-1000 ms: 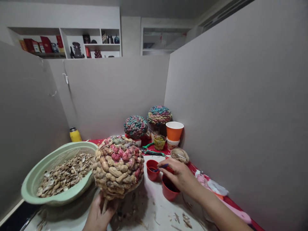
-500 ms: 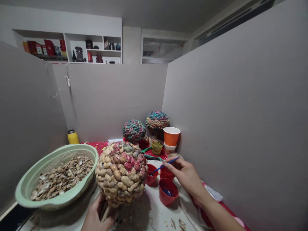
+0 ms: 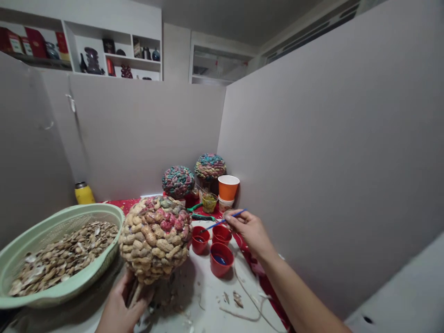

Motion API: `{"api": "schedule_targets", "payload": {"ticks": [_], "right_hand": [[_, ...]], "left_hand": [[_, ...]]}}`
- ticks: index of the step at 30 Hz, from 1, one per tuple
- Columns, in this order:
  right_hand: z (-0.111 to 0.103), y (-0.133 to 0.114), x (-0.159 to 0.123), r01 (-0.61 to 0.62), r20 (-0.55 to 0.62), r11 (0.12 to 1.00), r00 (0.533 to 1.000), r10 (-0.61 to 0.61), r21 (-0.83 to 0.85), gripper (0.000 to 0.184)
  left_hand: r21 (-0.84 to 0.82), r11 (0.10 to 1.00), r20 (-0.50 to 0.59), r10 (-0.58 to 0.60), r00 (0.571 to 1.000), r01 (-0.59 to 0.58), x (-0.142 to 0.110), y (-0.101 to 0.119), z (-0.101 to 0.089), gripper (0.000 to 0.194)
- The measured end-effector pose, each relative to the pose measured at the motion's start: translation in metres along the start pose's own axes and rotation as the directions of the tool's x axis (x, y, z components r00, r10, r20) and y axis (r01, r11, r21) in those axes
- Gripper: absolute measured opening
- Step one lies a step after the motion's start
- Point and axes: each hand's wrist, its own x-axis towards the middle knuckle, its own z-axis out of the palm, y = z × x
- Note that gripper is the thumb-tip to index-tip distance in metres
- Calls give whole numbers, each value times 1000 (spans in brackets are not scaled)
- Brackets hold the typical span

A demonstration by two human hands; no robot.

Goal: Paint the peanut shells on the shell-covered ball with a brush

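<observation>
**Brush at the nearest-left red cup; peanut ball part-coloured**

Positions are by clock face, peanut ball (image 3: 155,249) at the centre. The ball stands on a stick (image 3: 136,296), tilted slightly, above the pale work surface (image 3: 204,296). Its upper right bears pink; most peanuts below are tan.

At 7 o'clock the left hand (image 3: 121,305) has thumb and fingers closed round the stick. At 3 o'clock the right hand (image 3: 250,232) pinches a blue brush (image 3: 215,225) between thumb and fingers, its tip at the mouth of the left red cup (image 3: 200,246) (whether it touches liquid cannot be told).

Two further red cups lie beyond, the front cup (image 3: 221,268) towards 4 o'clock, holding dark blue liquid. Two coloured balls (image 3: 178,181) stand towards 1 o'clock.

Judgement: the step appears to be loading the brush. The next move calls for a clean lift over the rim, without drips, and a steady stick.
</observation>
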Motion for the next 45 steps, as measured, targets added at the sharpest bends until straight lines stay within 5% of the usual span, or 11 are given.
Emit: {"api": "schedule_targets", "payload": {"ticks": [6, 17, 26, 32, 45], "right_hand": [[-2, -3, 1, -28, -19, 999, 999, 29, 35, 59], [-7, -1, 1, 94, -1, 994, 996, -94, -60, 49], [16, -3, -23, 380, 275, 842, 917, -288, -384, 9], [15, -6, -27, 437, 381, 756, 885, -267, -487, 6], [20, 0, -28, 392, 353, 841, 898, -262, -374, 10]], "left_hand": [[84, 996, -93, 4, 996, 4, 4, 10, -2, 50], [150, 989, -82, 3, 997, 10, 5, 8, -4, 57], [165, 985, -70, -30, 997, 41, 3, 6, -4, 46], [221, 971, -87, -71, 994, 89, 5, 10, -5, 41], [102, 990, -30, -98, 995, 100, -2, 22, 4, 49]]}}
